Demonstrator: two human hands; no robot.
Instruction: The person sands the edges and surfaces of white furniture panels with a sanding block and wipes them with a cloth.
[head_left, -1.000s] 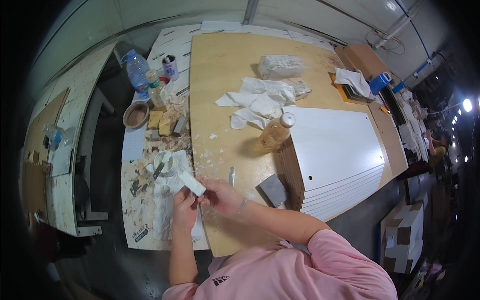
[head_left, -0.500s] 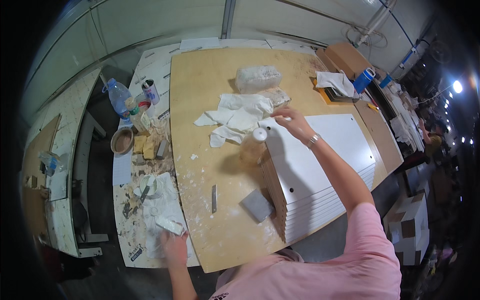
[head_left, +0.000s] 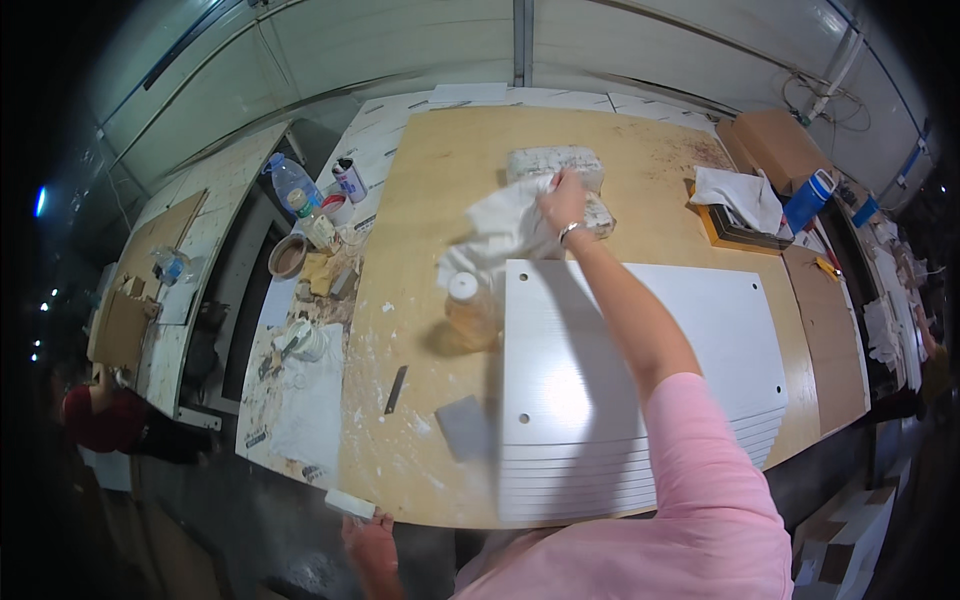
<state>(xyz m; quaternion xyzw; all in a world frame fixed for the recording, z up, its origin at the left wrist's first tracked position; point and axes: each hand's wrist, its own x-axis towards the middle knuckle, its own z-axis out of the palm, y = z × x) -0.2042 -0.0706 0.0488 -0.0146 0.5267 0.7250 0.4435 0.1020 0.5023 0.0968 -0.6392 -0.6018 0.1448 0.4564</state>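
Head camera, and we've got our right hand (head_left: 563, 200) at upper centre, fingers pinched together on a white cloth (head_left: 505, 222), its folds blurred, just above the capped bottle (head_left: 472, 318) in the frame. Down at lower left of centre, our left hand (head_left: 371, 540) has fingers closed round one end of a white block (head_left: 350, 504), at the near edge of the desk (head_left: 450, 150)! We'd judge it best to lift the cloth clear of that bottle. Lettering? The can (head_left: 349, 180) at upper left wears a label, too small for us to read.

No legible text; can label (head_left: 352, 183) too small.
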